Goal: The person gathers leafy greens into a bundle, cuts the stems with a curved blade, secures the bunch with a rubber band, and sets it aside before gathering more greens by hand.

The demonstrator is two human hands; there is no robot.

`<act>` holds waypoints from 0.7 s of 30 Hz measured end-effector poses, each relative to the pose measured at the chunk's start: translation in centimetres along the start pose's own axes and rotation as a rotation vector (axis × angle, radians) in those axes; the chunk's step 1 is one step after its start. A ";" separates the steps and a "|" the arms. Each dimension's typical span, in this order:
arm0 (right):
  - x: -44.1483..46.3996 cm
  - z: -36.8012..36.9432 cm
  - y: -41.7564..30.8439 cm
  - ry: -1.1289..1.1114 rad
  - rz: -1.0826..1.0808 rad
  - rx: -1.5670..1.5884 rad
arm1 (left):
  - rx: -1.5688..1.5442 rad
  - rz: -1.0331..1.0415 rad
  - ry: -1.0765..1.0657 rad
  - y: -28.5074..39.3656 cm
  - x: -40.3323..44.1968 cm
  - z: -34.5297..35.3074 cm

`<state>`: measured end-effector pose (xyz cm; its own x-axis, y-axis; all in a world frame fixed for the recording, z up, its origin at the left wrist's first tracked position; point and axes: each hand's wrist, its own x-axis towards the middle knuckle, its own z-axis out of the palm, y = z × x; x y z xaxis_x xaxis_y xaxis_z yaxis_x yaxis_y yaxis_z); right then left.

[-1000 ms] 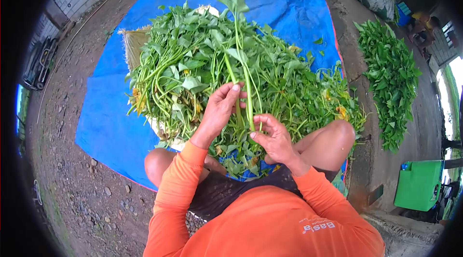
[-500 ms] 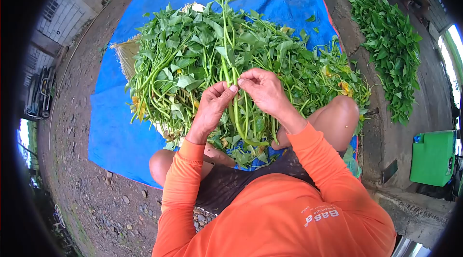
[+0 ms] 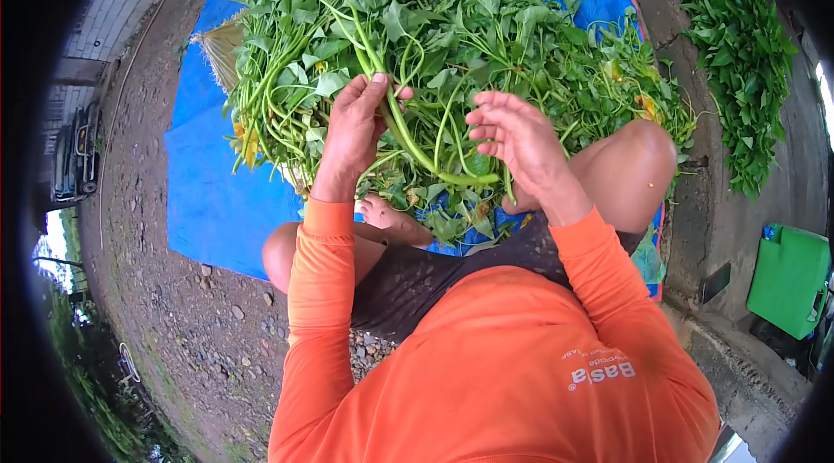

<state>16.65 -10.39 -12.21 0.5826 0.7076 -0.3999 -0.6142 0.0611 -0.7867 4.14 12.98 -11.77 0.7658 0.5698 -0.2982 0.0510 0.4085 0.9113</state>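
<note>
Here, a long green leafy stem (image 3: pixel 452 177) runs through the upper centre of the frame, its leafy end toward the upper left and its thick lower end curving toward the right. The left hand (image 3: pixel 354 124) pinches it between thumb and fingers, while the right hand (image 3: pixel 521 137) is open, its fingers loosely bent, apart from the stem and to the right of it. Behind and around the stem, a large heap of leafy greens (image 3: pixel 486 37), with some yellowed leaves among them, fills the upper centre, lying on a blue tarp (image 3: pixel 208 202). A frayed woven sack (image 3: pixel 223 55) pokes out at the heap's left side. At the upper right, a second pile of greens (image 3: pixel 734 55) lies on the ground, above a green container (image 3: pixel 789 279) near the right edge.
</note>
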 end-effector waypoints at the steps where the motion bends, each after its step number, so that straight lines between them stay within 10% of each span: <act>1: -0.3 0.2 0.3 -0.034 0.027 -0.083 | -0.022 0.000 -0.017 0.5 -0.2 0.3; 7: -1.5 0.4 2.1 -0.482 -0.653 -1.027 | -0.125 0.043 -0.009 2.1 0.0 -0.7; 14: -2.6 2.0 0.5 -0.504 -0.913 -1.389 | -0.232 0.007 -0.019 3.8 0.1 -2.7; 21: -3.6 3.1 0.1 -0.482 -0.509 -1.082 | -0.368 0.071 -0.025 4.9 -0.2 -3.8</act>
<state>12.86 -10.77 -9.38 0.2331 0.9685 0.0874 0.4927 -0.0401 -0.8693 1.84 17.56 -8.36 0.7750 0.5897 -0.2270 -0.2327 0.6004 0.7651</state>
